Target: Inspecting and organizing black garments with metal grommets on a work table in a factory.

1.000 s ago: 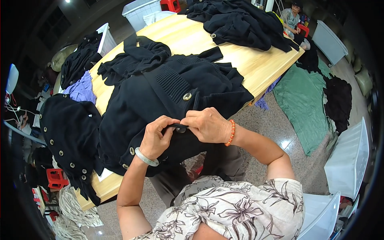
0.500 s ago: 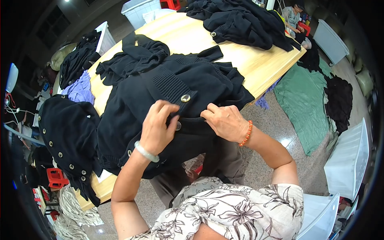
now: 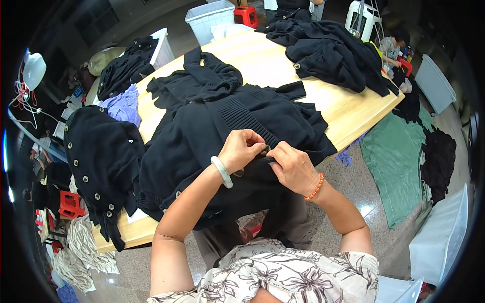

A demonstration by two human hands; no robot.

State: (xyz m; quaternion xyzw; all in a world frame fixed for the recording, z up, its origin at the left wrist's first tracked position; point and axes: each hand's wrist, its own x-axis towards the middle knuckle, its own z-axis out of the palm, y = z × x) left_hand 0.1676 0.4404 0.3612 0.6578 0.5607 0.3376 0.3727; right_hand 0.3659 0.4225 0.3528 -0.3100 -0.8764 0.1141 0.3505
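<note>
Apart a moment ago, the hands meet again: left hand (image 3: 246, 151) pinched at the round gold-toned button (image 3: 266, 150), right hand (image 3: 293, 169) pinching the black knitted cardigan (image 3: 189, 134) on the pale wooden tabletop (image 3: 260, 58); work now seems at the upper button.

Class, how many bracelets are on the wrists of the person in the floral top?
2: a pale bangle at the left hand and an orange beaded bracelet at the right hand.

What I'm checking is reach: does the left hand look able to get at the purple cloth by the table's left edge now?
Probably yes, with a stretch: the purple cloth lies largely exposed, though the left hand is at the black garment, which spreads between them.
</note>
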